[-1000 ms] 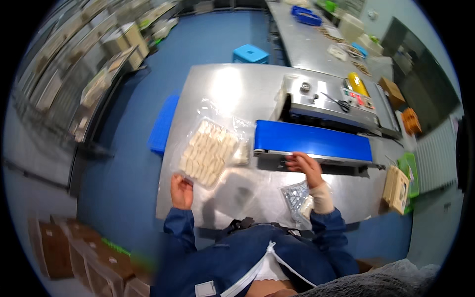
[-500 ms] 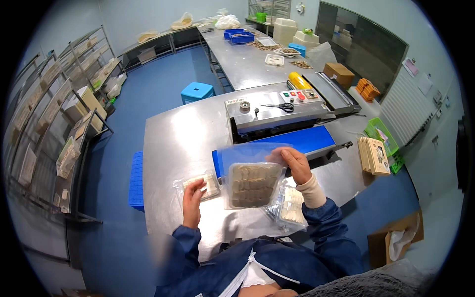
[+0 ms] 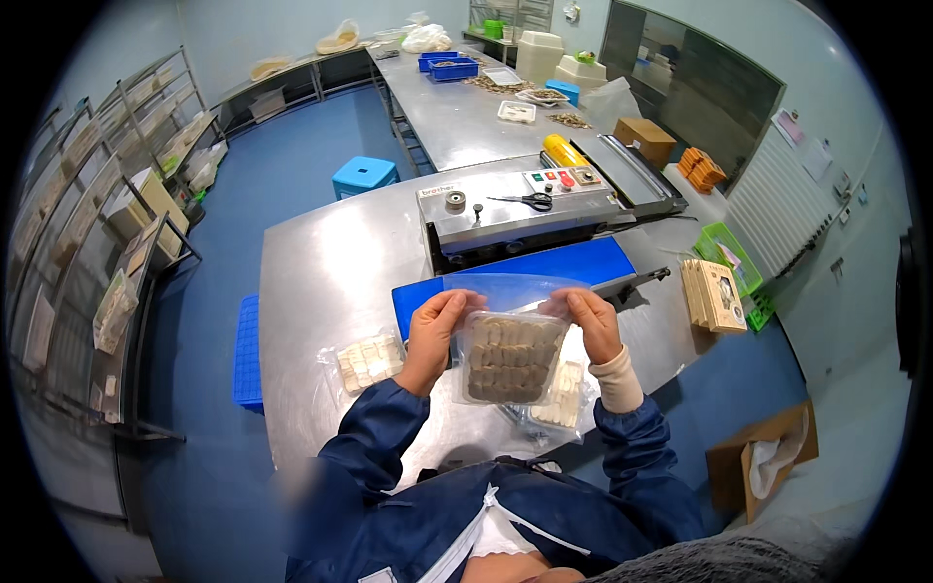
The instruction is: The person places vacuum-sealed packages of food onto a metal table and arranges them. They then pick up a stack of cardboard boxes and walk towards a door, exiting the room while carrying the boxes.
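Observation:
Both hands hold up a clear plastic bag (image 3: 507,288) by the two corners of its upper edge, above the steel table. Inside the bag stands a clear tray (image 3: 512,358) packed with rows of greyish-brown slices. My left hand (image 3: 434,335) pinches the left corner, and my right hand (image 3: 596,325) pinches the right one. Beside my left wrist lies another bagged tray (image 3: 370,362) of pale pieces. A third bagged tray (image 3: 562,396), also pale, is partly hidden behind the held one. Just beyond the bag is the blue conveyor belt (image 3: 583,262) of a sealing machine (image 3: 505,216).
Black scissors (image 3: 525,201) rest on the machine's top. To the right, flat printed boxes (image 3: 714,295) stand next to a green basket (image 3: 734,255). A blue stool (image 3: 365,177) is beyond the steel table (image 3: 326,277). A cardboard box (image 3: 729,466) sits low at right.
My left hand has risen from beside the pale tray and taken hold of the bag's left corner. The right hand keeps its grip. The view has shifted slightly.

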Tool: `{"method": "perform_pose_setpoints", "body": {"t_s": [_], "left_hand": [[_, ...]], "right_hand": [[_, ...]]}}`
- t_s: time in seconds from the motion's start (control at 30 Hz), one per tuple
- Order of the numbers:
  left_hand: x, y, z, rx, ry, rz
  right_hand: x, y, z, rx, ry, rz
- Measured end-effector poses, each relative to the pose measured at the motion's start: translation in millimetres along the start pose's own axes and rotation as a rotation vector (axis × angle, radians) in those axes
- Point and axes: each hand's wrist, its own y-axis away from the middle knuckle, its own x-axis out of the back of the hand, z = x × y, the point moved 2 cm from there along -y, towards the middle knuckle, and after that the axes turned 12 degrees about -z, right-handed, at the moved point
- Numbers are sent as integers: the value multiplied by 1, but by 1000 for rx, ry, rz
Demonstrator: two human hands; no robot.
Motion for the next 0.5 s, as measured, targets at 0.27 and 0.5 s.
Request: {"method": "perform_pose_setpoints", "body": {"t_s": [0.27, 0.5], "left_hand": [[-11, -5, -17, 34, 25, -15], [-26, -14, -27, 67, 21, -48]], "right_hand": [[13, 13, 9, -9, -9, 69], [27, 25, 15, -40, -102, 125]]}}
